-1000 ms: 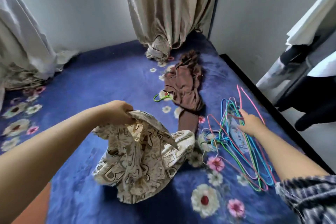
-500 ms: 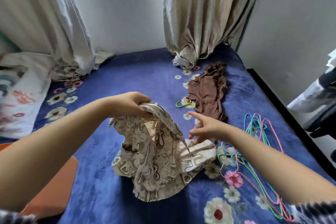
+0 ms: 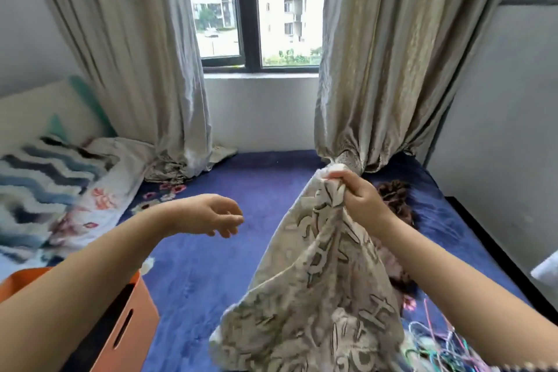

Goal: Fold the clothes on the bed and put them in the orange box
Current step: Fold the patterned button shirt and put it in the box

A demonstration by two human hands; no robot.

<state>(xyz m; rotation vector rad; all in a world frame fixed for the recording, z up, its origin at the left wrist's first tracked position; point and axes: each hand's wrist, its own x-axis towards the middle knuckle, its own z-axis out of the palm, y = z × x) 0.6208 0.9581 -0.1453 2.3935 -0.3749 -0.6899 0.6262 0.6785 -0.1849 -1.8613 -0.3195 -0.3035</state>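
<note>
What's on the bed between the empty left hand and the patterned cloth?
In the head view, only bare blue blanket shows between the left hand and the patterned cloth held up by the right hand.

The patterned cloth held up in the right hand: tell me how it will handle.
Likely floppy: the patterned cloth hangs in loose folds from the right hand. Probably light, since one pinching grip lifts it. It may sag unevenly until the free left hand takes another corner.

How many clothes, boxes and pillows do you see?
Clothes: 2, patterned cloth held by the right hand, brown garment on the bed
Boxes: 1, orange box
Pillows: 1, pillow
Total: 4
</note>
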